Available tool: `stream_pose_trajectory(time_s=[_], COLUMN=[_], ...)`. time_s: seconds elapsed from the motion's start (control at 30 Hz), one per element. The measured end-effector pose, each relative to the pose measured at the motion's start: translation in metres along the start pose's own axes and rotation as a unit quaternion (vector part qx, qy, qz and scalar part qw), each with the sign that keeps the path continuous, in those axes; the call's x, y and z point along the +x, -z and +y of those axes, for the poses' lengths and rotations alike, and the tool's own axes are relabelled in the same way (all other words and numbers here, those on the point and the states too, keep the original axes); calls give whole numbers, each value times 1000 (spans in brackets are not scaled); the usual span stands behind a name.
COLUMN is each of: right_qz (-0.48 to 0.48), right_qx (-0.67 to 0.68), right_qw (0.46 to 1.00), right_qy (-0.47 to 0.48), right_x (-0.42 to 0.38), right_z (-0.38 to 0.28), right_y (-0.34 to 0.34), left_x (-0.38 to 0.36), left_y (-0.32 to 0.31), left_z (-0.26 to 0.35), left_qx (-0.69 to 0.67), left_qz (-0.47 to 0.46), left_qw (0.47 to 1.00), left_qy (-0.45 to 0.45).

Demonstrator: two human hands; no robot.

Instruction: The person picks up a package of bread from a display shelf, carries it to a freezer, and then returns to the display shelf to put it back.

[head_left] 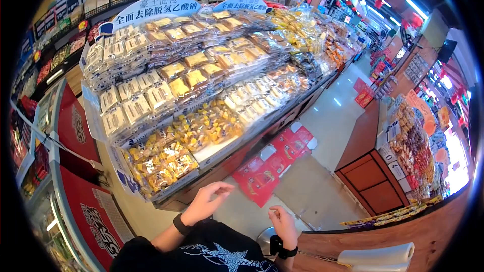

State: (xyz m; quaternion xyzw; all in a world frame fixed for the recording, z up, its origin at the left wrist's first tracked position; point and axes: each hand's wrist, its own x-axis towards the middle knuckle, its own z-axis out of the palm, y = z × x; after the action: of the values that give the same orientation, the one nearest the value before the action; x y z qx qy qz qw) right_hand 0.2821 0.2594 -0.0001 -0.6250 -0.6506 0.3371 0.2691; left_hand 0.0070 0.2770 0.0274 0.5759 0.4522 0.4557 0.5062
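Note:
My left hand (pixel 208 202) is raised in front of the bread display, fingers stretched to the right and nothing in them. A black band (pixel 181 224) circles that wrist. Lower and to the right, my right hand (pixel 283 225) hovers over the floor, its fingers loosely bent, with no object visible in it. A dark watch (pixel 283 247) sits on the right wrist. Nearest to the left hand is the front corner of the display, with yellow-wrapped packs (pixel 169 163) in its lowest tray. Packaged sliced bread (pixel 156 95) is stacked in rows above them.
Red flattened cardboard (pixel 272 163) lies on the floor ahead. A wooden counter (pixel 373 174) with snack packs stands at the right. Rolls of clear bags (pixel 378 254) rest on a wooden surface at lower right. Red-panelled cases (pixel 93 216) border the left side.

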Motion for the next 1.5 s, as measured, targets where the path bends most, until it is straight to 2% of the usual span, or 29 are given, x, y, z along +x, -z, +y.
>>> stream_pose_trajectory(time_s=[0.1, 0.13, 0.27, 0.4, 0.47, 0.57, 0.73, 0.87, 0.97, 1.03, 1.1, 1.17, 1.2, 1.37, 1.4, 1.5], right_qz=[-9, -25, -78, -111, -142, -170, -241, -277, -294, -316, -338, -358, -367, -409, -402, -419], right_qx=[-17, -20, 12, -28, -27, -26, -34, -36, -15, -36, -46, -39, -32, 20, 47, 18], right_qw=[1000, 999, 995, 992, 988, 984, 954, 940, 935, 926, 922, 915, 912, 904, 908, 903], right_qy=[21, 29, 66, 60, 54, 46, 175, 194, 198, 204, 182, 181, 179, 121, 107, 98], right_x=[28, 34, 58, 94, 127, 169, 239, 292, 327, 347, 364, 381, 389, 411, 413, 425], right_z=[-9, -19, -26, -28, -35, -46, -66, -73, -65, -57, -47, -27, -18, -3, -1, 4], right_y=[-23, -27, -44, -46, -51, -60, -70, -72, -74, -76, -81, -93, -99, -127, -132, -145], left_x=[10, 12, 14, 17, 23, 36, 67, 93, 116, 130, 147, 163, 168, 193, 197, 209], left_y=[16, 18, 34, 46, 54, 58, 59, 57, 53, 51, 48, 46, 45, 37, 38, 38], left_z=[-8, -12, -14, -25, -31, -32, -35, -37, -47, -61, -75, -97, -115, -172, -174, -178], left_qx=[-10, 7, 7, 26, 88, 105, 129, 134, 147, 218, 202, 85, 71, 99, 99, 71], left_qz=[15, 47, 69, 111, 151, 180, 250, 290, 317, 306, 309, 292, 279, 303, 322, 365], left_qw=[1000, 999, 998, 992, 984, 977, 957, 942, 928, 918, 920, 936, 936, 900, 888, 867], left_qy=[7, -2, 12, 52, 42, 45, 75, 100, 126, 126, 133, 174, 204, 296, 312, 332])
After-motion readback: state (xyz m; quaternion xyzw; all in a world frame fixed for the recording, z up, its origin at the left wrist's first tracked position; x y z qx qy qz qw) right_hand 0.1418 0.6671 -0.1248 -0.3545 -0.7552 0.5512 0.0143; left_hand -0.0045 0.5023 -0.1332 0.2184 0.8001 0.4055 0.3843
